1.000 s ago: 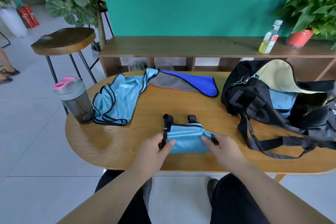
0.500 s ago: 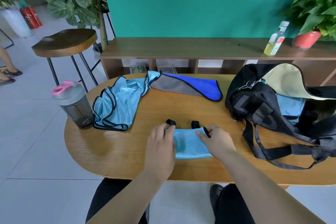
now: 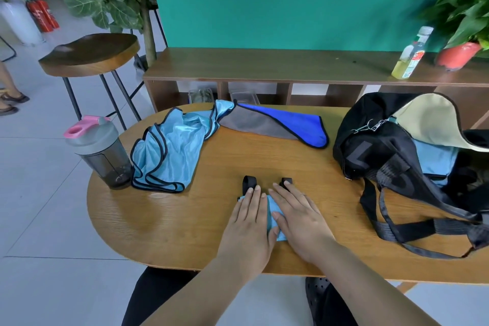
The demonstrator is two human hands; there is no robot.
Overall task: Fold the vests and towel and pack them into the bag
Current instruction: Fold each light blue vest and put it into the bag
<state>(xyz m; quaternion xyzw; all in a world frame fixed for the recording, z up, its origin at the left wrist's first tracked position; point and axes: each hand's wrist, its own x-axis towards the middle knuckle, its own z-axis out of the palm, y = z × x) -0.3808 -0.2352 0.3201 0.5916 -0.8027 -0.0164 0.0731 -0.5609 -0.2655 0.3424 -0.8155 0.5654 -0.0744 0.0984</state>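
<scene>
The folded vest [image 3: 273,216] at the front edge of the desk [image 3: 201,222] is mostly hidden under the left grip [image 3: 250,222] and right grip [image 3: 299,217], both flat and wide, pressing it. Beyond lie an unfolded vest [image 3: 169,151] and towel [image 3: 288,124]; the open bag [image 3: 375,151], cut off, stands right.

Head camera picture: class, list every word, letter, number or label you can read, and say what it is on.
"L": large grey letter on the side of the black bag; the letters after it are partly covered and unreadable.
Label on the bottle: print too blurred to read.
Labels on the fire extinguishers: too small to read.
</scene>
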